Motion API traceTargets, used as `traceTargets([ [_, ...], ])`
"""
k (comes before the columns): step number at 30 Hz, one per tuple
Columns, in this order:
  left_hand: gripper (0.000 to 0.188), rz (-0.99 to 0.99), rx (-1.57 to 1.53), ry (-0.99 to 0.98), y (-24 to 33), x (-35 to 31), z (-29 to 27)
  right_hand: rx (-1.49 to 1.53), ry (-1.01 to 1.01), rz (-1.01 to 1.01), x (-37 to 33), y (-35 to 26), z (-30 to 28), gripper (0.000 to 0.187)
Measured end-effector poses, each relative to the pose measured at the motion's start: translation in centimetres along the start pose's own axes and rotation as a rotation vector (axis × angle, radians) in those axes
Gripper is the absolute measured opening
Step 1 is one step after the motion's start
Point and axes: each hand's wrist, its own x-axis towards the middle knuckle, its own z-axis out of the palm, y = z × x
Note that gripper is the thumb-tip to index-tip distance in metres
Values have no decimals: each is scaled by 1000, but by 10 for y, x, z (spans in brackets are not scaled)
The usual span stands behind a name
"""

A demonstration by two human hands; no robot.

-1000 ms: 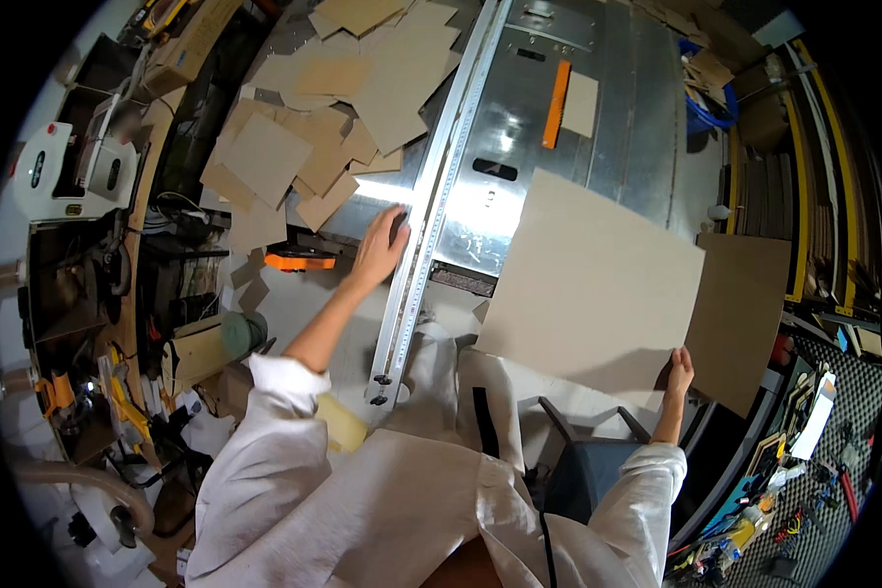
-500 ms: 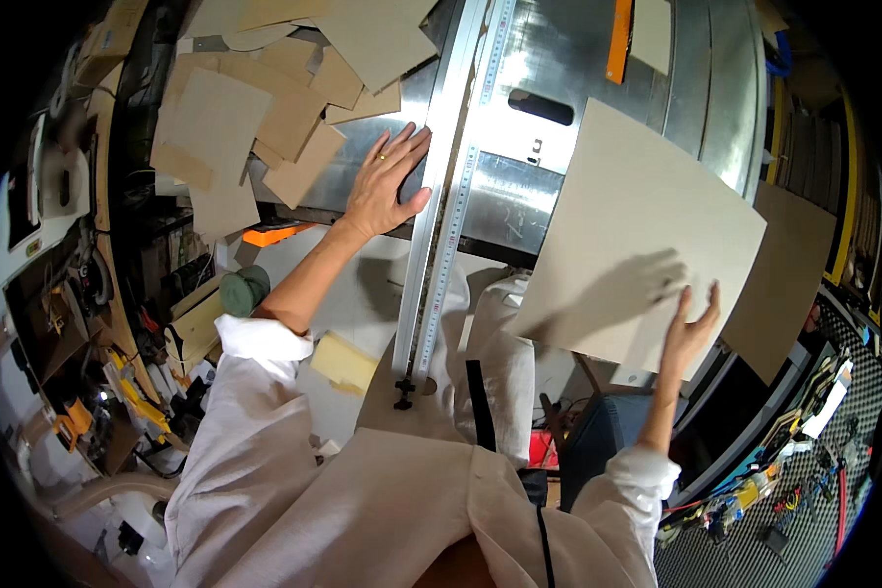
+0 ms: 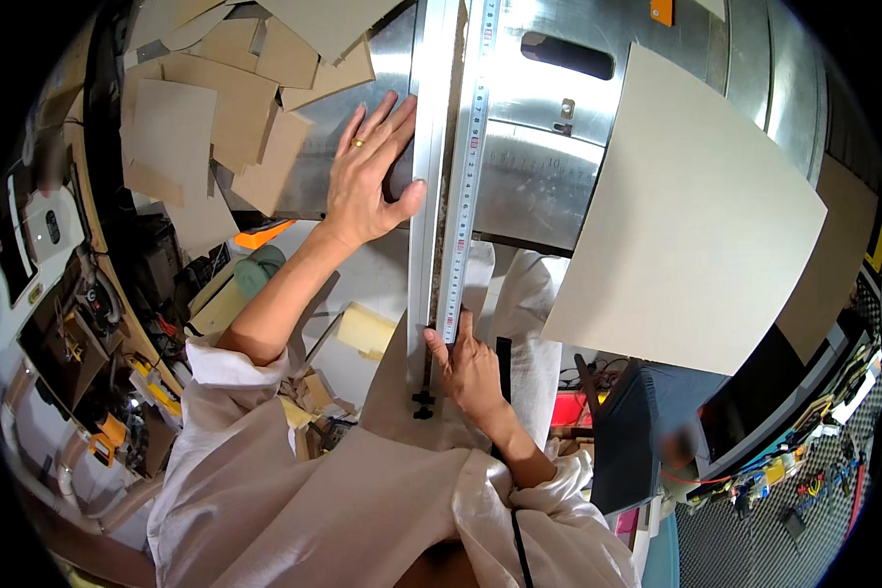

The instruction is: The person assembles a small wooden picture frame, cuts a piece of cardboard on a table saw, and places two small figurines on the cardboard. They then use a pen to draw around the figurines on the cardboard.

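Observation:
A long aluminium rail [image 3: 426,196] runs from the metal table [image 3: 544,196] out over the near edge toward my body. A measuring scale [image 3: 467,176] lies along its right strip, and a black knob [image 3: 422,405] sits at its near end. My left hand [image 3: 367,181] rests flat against the rail's left side, fingers spread, a ring on one finger. My right hand [image 3: 472,377] is at the near end of the scale strip, thumb and forefinger closed about it. To the right, a large beige sheet [image 3: 696,225] lies on the table, overhanging its front edge.
Several beige board offcuts [image 3: 216,108] are heaped at the table's far left. A browner board [image 3: 833,245] leans beyond the sheet's right side. Below stand a dark blue padded seat [image 3: 625,431] and a yellow block [image 3: 366,331]. Cluttered shelves line the left.
My right hand has moved left from above the beige sheet to the near end of the scale strip. My left hand stays against the rail. The view has shifted slightly.

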Motion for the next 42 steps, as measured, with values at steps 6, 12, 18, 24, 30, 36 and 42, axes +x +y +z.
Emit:
traceTargets([
  [6, 72, 23, -5, 9, 1, 1, 1, 317, 98, -88, 8, 3, 11, 81],
  [12, 69, 19, -19, 29, -2, -1, 4, 292, 14, -27, 12, 5, 10, 85],
  [18, 71, 20, -7, 17, -2, -1, 4, 294, 42, -59, 12, 6, 13, 85],
  [24, 77, 20, 15, 5, -2, -1, 3, 335, 38, -61, 13, 4, 10, 84],
  [30, 78, 15, 9, 9, -2, -1, 4, 320, 16, -48, 14, 4, 8, 86],
  [36, 78, 18, 17, 12, -3, 0, 4, 301, 51, -76, 15, 7, 12, 87],
  [42, 77, 34, 14, 20, -4, -1, 5, 229, 34, -60, 14, 4, 7, 88],
])
